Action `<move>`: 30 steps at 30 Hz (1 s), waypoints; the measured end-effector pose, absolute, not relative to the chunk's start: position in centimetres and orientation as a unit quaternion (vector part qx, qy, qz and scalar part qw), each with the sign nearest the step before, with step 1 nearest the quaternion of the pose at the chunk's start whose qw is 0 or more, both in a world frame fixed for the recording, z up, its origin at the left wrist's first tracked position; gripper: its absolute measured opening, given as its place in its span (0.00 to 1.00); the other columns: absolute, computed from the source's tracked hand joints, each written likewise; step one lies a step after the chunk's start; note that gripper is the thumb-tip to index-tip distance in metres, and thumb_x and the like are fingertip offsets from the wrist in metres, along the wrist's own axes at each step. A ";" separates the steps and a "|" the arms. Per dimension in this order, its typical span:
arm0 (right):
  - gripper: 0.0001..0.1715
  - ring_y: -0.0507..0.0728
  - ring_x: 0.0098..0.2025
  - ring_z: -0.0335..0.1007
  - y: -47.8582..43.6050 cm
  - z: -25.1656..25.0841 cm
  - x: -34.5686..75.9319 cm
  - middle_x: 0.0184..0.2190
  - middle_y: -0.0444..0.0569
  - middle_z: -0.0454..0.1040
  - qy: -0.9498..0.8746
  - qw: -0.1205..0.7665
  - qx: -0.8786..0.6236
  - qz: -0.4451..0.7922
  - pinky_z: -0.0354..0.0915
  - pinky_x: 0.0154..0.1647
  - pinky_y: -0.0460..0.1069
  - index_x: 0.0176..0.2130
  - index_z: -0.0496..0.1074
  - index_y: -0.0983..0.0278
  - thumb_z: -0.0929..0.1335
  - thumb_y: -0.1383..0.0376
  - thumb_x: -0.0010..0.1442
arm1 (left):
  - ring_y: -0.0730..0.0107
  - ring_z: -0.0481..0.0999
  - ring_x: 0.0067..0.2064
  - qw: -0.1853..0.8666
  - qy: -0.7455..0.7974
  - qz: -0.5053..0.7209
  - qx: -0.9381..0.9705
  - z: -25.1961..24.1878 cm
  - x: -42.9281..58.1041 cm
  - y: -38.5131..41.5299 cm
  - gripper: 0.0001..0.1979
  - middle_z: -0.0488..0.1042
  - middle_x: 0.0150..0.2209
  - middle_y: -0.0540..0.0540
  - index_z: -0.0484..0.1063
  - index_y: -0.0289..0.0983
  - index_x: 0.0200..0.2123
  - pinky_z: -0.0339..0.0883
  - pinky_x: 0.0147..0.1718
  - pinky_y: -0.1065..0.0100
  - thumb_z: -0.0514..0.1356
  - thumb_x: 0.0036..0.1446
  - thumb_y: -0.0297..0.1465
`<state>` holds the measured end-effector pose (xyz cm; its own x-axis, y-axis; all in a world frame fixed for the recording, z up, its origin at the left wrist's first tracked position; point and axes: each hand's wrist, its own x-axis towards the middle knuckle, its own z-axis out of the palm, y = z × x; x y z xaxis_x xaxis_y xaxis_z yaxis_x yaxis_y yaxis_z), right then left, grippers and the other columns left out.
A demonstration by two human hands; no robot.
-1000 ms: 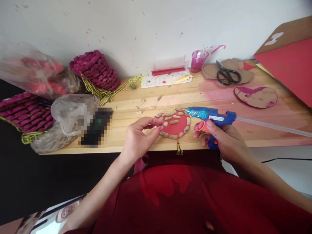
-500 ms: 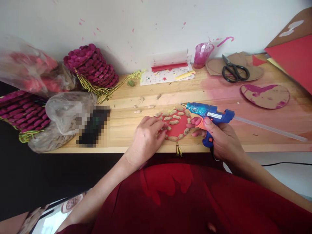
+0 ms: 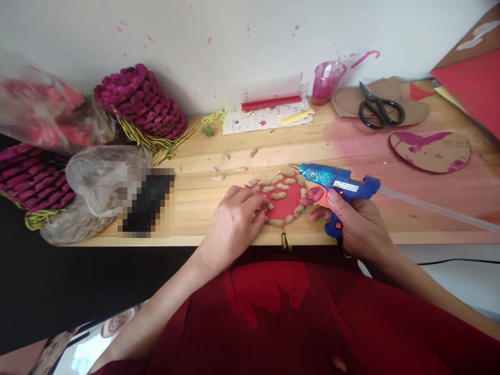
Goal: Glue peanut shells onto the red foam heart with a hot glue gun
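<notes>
A red card with several peanuts around its rim and across its upper part lies near the table's front edge. A yellow-green tassel hangs from its lower end. My left hand rests over the card's left side, fingers closed on a peanut at the card's surface; the fingertips are partly hidden. In my right hand is a blue hot glue gun, its orange trigger under my fingers. The nozzle points left above the card's upper edge, and a clear glue stick sticks out behind.
Loose peanuts lie beyond the card. At left are magenta strung bundles, a plastic bag and a blurred dark object. Black scissors, cardboard pieces and a pink cup stand or lie at the back right.
The view has shifted slightly, so things at the sides sit a little farther outward. Both hands, the glue gun and the peanut card keep almost the same position.
</notes>
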<state>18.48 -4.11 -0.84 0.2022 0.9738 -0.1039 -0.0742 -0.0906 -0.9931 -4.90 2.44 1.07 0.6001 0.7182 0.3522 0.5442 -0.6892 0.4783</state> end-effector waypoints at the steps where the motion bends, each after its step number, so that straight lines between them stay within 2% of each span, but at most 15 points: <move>1: 0.17 0.55 0.30 0.78 -4.1 -0.9 18.4 0.39 0.48 0.83 -0.402 0.544 -0.553 0.486 0.72 0.34 0.50 0.42 0.81 0.57 0.70 0.49 0.64 | 0.58 0.74 0.43 0.148 0.357 0.258 0.886 1.1 -4.9 2.4 0.08 0.79 0.40 0.43 0.78 0.37 0.39 0.68 0.46 0.59 0.61 0.60 0.22; 11: 0.15 0.53 0.32 0.76 -4.1 -1.0 18.5 0.41 0.46 0.82 -0.396 0.544 -0.553 0.491 0.70 0.35 0.49 0.40 0.81 0.56 0.69 0.50 0.66 | 0.58 0.74 0.42 0.125 0.360 0.251 0.890 1.3 -4.5 2.5 0.06 0.79 0.38 0.42 0.78 0.34 0.38 0.71 0.43 0.59 0.62 0.59 0.21; 16: 0.16 0.52 0.30 0.76 -4.2 -0.9 18.4 0.38 0.46 0.83 -0.388 0.545 -0.550 0.500 0.71 0.36 0.48 0.40 0.81 0.57 0.70 0.50 0.64 | 0.58 0.75 0.42 0.131 0.366 0.238 0.890 1.6 -4.4 2.4 0.06 0.79 0.38 0.42 0.78 0.34 0.37 0.72 0.43 0.58 0.62 0.59 0.21; 21: 0.16 0.54 0.33 0.78 -4.2 -1.0 18.5 0.41 0.47 0.83 -0.389 0.539 -0.557 0.498 0.70 0.34 0.48 0.41 0.80 0.57 0.70 0.49 0.64 | 0.61 0.76 0.46 0.156 0.367 0.254 0.881 1.9 -4.9 2.7 0.08 0.78 0.42 0.42 0.78 0.35 0.41 0.73 0.47 0.60 0.61 0.61 0.20; 25: 0.17 0.54 0.32 0.78 -4.1 -0.9 18.4 0.39 0.47 0.83 -0.386 0.542 -0.553 0.501 0.71 0.33 0.49 0.41 0.81 0.57 0.71 0.48 0.63 | 0.64 0.78 0.46 0.180 0.363 0.270 0.874 2.0 -5.5 3.0 0.11 0.78 0.41 0.42 0.79 0.34 0.41 0.74 0.47 0.63 0.59 0.61 0.18; 30: 0.15 0.56 0.42 0.79 -4.0 -0.8 18.3 0.43 0.48 0.82 -0.389 0.552 -0.543 0.499 0.73 0.34 0.48 0.40 0.81 0.57 0.70 0.51 0.65 | 0.64 0.79 0.45 0.182 0.363 0.267 0.874 1.8 -5.7 3.2 0.10 0.78 0.41 0.42 0.79 0.35 0.42 0.75 0.45 0.63 0.60 0.62 0.19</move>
